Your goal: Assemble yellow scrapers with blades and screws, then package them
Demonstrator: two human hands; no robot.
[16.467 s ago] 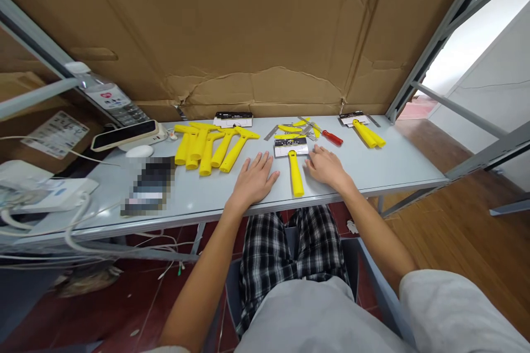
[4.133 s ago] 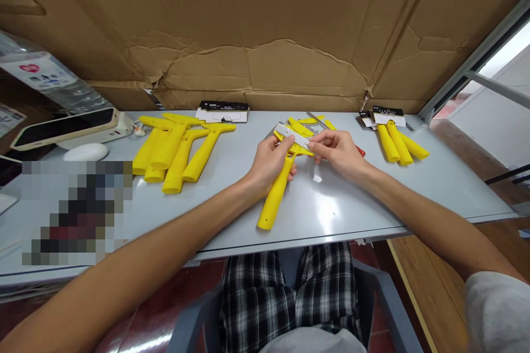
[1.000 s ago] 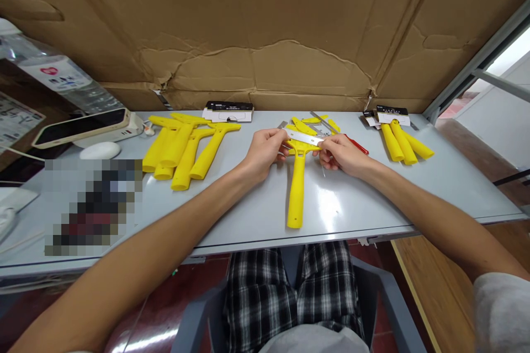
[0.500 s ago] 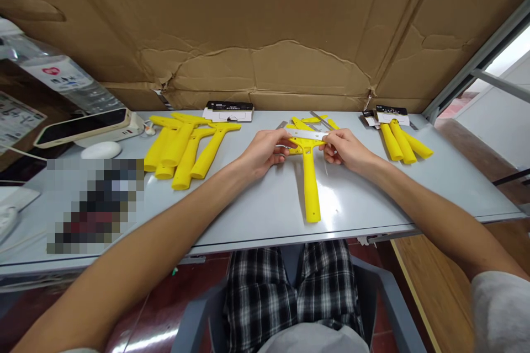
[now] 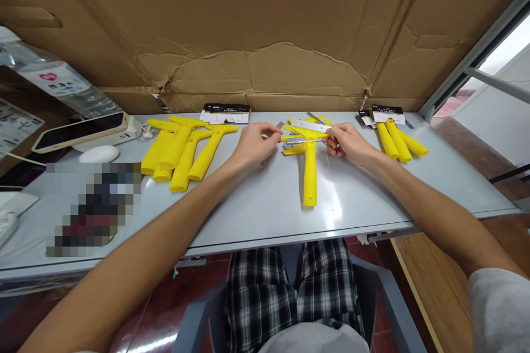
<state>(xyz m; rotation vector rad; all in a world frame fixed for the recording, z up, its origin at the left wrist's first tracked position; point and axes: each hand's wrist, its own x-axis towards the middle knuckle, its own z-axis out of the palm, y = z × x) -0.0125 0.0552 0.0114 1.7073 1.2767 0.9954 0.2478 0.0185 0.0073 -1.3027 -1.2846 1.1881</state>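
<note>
My right hand pinches the right end of a yellow T-shaped scraper handle. A flat metal blade with holes lies across the scraper's head, tilted a little, its right end under my right fingers. My left hand is just left of the head, apart from it, with thumb and forefinger pressed together. Whether something small is between those fingertips I cannot make out. Behind and beneath the scraper head lie more yellow parts, loose metal strips and small shiny pieces, partly hidden.
Several yellow scraper handles are piled at the left, and 3 more lie at the right. Black-and-white packages stand against the cardboard. A phone, a white mouse and a water bottle occupy the far left.
My left hand has let go of the blade's left end and moved slightly left. The blade now tilts down to the right, and the scraper has shifted up a little.
</note>
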